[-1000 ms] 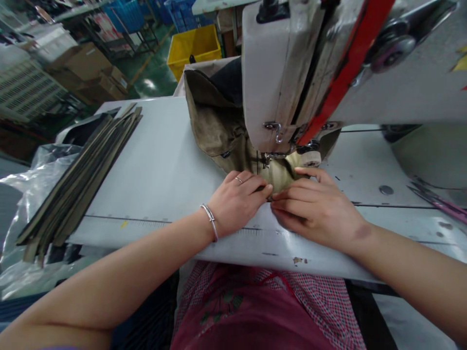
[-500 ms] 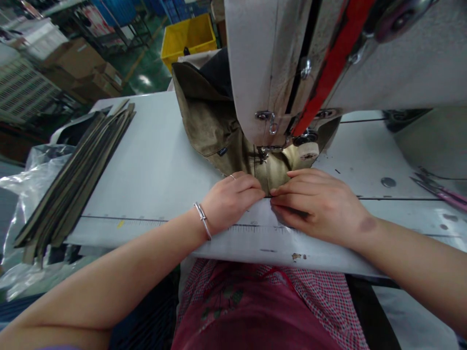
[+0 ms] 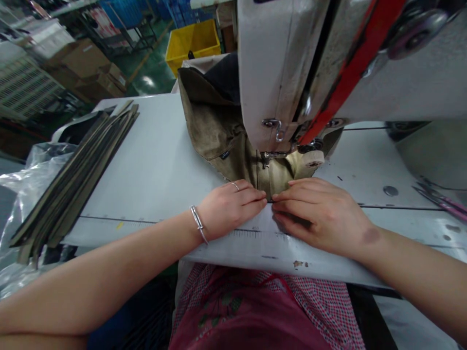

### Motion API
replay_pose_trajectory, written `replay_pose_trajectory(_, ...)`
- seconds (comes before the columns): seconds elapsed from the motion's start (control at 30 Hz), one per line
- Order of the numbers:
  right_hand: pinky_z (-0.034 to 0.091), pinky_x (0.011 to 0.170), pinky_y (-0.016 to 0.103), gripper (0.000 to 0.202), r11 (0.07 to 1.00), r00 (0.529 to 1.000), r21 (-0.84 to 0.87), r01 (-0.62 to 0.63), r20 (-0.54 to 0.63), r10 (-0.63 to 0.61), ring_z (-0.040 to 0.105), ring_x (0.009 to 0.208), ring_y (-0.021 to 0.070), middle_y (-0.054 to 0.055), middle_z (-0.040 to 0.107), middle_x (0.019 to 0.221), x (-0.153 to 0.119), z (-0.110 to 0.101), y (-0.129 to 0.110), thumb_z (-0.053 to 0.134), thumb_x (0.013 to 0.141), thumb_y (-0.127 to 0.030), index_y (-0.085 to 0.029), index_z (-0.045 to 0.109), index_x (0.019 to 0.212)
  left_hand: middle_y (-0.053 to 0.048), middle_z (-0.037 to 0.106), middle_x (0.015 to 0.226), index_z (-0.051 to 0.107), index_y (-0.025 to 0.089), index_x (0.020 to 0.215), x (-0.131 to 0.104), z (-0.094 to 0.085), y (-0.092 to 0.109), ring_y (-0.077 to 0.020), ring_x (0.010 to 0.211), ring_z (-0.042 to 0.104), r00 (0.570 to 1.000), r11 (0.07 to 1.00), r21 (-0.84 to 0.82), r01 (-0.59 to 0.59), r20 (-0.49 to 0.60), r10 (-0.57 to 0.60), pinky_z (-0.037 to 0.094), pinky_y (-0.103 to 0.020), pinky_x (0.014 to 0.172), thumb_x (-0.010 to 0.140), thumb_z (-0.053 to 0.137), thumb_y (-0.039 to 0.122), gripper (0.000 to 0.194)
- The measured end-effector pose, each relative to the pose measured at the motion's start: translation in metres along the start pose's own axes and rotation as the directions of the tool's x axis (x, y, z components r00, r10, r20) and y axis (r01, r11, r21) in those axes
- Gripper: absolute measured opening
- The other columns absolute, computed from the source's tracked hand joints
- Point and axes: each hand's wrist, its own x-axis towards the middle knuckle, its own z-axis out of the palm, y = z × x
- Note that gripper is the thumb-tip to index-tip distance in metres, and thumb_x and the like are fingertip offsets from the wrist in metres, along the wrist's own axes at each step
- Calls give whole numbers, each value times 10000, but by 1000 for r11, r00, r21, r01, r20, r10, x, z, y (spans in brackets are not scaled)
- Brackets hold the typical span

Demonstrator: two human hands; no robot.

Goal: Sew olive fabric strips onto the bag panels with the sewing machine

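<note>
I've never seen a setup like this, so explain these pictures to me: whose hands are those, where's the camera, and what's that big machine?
There's no robot here: the left hand and right hand belong to the person wearing the camera on their head. Every picture looks forward and down from there.

The big white machine with the red strip looks like a sewing machine. Olive-brown fabric lies under its head. Both hands have their fingertips at the fabric's near edge; whether they pinch or just press it, I can't tell.

On the white table, long dark strips lie at the left, and what seem to be pink-handled scissors at the right.
</note>
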Motion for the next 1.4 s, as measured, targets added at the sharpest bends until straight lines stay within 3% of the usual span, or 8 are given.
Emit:
replay_pose_trajectory(0.3, 448, 1019, 419, 199, 1000, 999, -9, -20, 45, 20, 645, 965, 197, 61, 707, 1023, 3, -1, 1, 576, 880, -312, -179, 679, 985, -88, 695, 1079, 652, 120, 1063, 7, 5, -8, -169, 964, 624, 998, 998, 28, 55, -5, -55, 534, -312, 885, 946, 500, 156, 196)
replay_pose_trajectory(0.67, 469, 973, 432, 294, 990, 988, -60, -127, 75, 132, 608, 1056, 263, 114, 678, 1056, 10, 1, 7, 553, 876, -381, -147, 639, 1033, -49, 681, 1085, 656, 147, 1070, 15, 12, -23, -170, 947, 601, 993, 989, 102, 111, 14, -113, 499, -288, 868, 948, 502, 177, 199)
replay_pose_trajectory(0.87, 477, 948, 441, 320, 984, 981, -48, -174, 78, 177, 593, 1090, 280, 122, 649, 1169, 13, 1, 10, 566, 856, -374, -156, 610, 1085, -60, 674, 1064, 665, 158, 1057, 19, 15, -33, -165, 953, 597, 987, 985, 71, 154, 21, -156, 493, -293, 858, 950, 504, 185, 195)
replay_pose_trajectory(1.17, 504, 879, 442, 387, 947, 940, -73, -314, 117, 321, 611, 1031, 284, 123, 654, 1102, 16, 6, 20, 553, 856, -423, -166, 582, 1145, -30, 685, 1016, 693, 186, 1001, 24, 25, -45, -171, 955, 602, 972, 968, 94, 234, -7, -234, 499, -288, 852, 941, 514, 172, 190)
replay_pose_trajectory(1.4, 495, 884, 442, 376, 938, 929, -89, -335, 135, 345, 615, 1031, 291, 114, 650, 1120, 16, 8, 22, 542, 859, -439, -177, 579, 1126, -37, 693, 1007, 691, 177, 983, 25, 27, -47, -170, 963, 613, 969, 965, 90, 246, -5, -247, 501, -293, 872, 925, 525, 142, 180)
